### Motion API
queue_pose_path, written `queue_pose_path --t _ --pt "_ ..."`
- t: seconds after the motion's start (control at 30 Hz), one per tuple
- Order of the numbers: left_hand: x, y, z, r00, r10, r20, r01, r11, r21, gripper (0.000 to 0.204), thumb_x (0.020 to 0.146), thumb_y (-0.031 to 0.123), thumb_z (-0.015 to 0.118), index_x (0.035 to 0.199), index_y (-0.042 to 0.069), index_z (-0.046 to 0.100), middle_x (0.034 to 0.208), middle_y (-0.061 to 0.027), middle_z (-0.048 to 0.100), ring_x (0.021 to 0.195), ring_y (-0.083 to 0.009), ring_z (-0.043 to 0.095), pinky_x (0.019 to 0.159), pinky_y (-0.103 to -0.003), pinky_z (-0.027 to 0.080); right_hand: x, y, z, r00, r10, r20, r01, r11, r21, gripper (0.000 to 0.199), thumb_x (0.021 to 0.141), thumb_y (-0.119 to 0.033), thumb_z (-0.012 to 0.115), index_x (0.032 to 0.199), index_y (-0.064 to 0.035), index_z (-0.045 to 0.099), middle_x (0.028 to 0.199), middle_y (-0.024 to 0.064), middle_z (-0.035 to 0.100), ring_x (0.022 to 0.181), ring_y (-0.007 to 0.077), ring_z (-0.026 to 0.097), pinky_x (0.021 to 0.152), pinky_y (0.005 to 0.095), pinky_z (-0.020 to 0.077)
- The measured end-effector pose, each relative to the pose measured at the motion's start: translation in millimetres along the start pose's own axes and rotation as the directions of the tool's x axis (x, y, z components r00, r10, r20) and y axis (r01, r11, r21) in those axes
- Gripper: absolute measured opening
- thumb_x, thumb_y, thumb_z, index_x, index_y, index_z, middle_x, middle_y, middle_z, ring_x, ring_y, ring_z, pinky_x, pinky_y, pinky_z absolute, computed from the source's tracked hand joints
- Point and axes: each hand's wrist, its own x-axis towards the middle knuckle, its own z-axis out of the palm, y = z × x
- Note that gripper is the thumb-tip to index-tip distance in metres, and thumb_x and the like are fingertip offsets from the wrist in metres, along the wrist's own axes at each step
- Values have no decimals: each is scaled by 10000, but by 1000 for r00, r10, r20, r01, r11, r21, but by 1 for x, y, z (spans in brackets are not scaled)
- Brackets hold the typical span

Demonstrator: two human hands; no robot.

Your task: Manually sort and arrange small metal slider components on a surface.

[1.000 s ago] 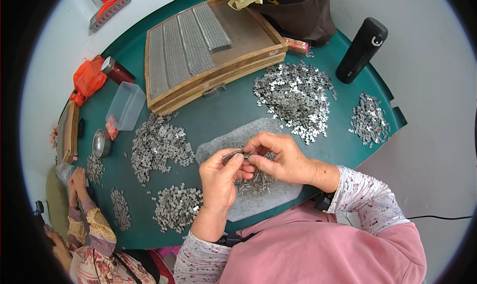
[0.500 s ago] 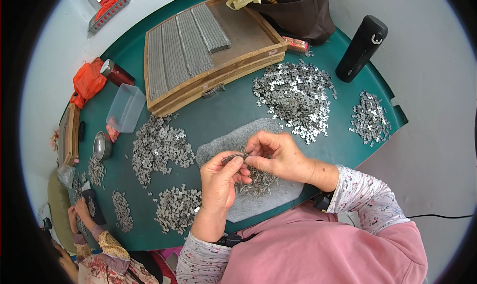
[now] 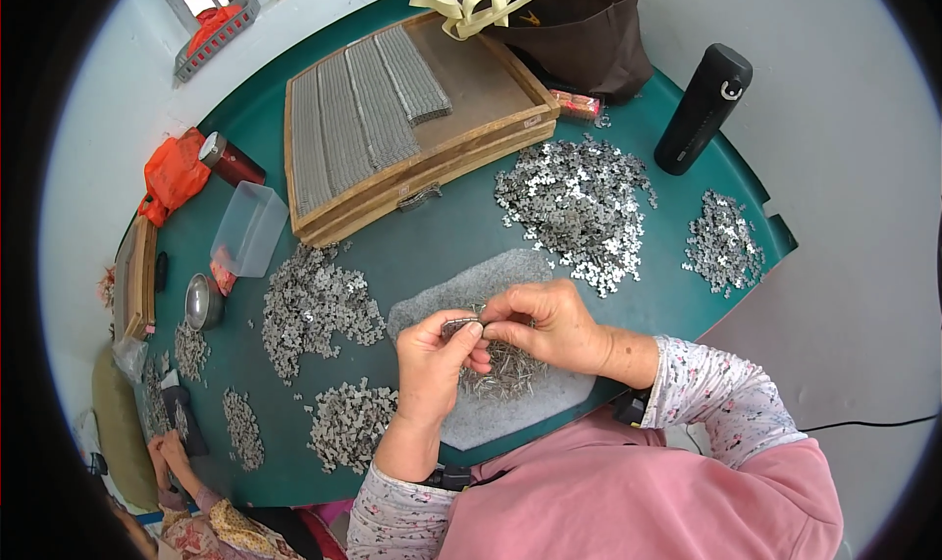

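Note:
Between the thumb and fingers of my left hand (image 3: 430, 364) is a small stack of thin metal pieces (image 3: 455, 324), held almost level. My right hand (image 3: 561, 329) is closed in a pinch at the right end of that stack; the fingertips hide what is in it. Below both hands, a heap of thin metal pins (image 3: 510, 372) lies on a grey felt mat (image 3: 442, 300). Left of the mat are two piles of small flat grey metal pieces (image 3: 319, 305), one beyond the other. A larger shiny pile (image 3: 579, 202) lies past my right hand.
A wooden tray (image 3: 491, 79) with rows of stacked pieces stands at the back. A black bottle (image 3: 702, 114) stands at the right, near a smaller pile (image 3: 724, 241). A plastic box (image 3: 250, 229) and metal bowl (image 3: 203, 300) sit left. Another person's hands (image 3: 172, 457) are at lower left.
The view has shifted slightly, so the table sits lower in the picture. My hands stay together over the mat, still gripping the stack. The other person's hands have moved slightly.

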Motion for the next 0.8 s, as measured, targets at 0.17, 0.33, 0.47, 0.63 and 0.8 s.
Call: queue_pose_path --t 0.17,0.33,0.47,0.63,0.8 --pt "-3 -7 -5 996 -86 4 86 993 -81 105 873 50 603 937 -34 611 732 -106 629 576 -151 616 497 -269 546 21 19 -46 983 -181 11 158 828 -538 74 739 -88 685 812 -76 679 762 84 594 707 286 612 619 385 509" --pt "1 -5 -3 987 -131 -92 104 960 -258 109 875 76 599 938 -13 606 735 -123 635 581 -203 633 498 -314 550 47 39 -70 974 -202 107 207 579 -789 53 717 -84 656 761 -65 678 837 100 575 838 276 570 717 376 485" --pt "1 -4 -8 989 -106 -105 77 966 -248 109 869 72 609 935 -14 608 741 -123 637 608 -204 640 530 -322 555 72 56 -54 956 -181 230 290 474 -831 79 706 -113 647 741 -52 682 839 107 583 853 271 546 771 361 455" --pt "-5 -2 -11 981 -100 -167 60 971 -231 107 864 65 615 933 -16 609 750 -122 639 617 -203 642 543 -310 551 89 55 -42 944 -125 306 330 340 -880 86 689 -122 640 741 -75 690 853 84 607 884 247 559 775 339 454" --pt "-4 -2 -11 975 -108 -195 57 967 -249 121 863 67 619 947 -21 612 756 -124 643 620 -204 644 551 -308 551 92 55 -51 913 -158 375 407 310 -859 90 682 -107 625 733 -49 672 786 108 616 815 267 583 733 353 475"
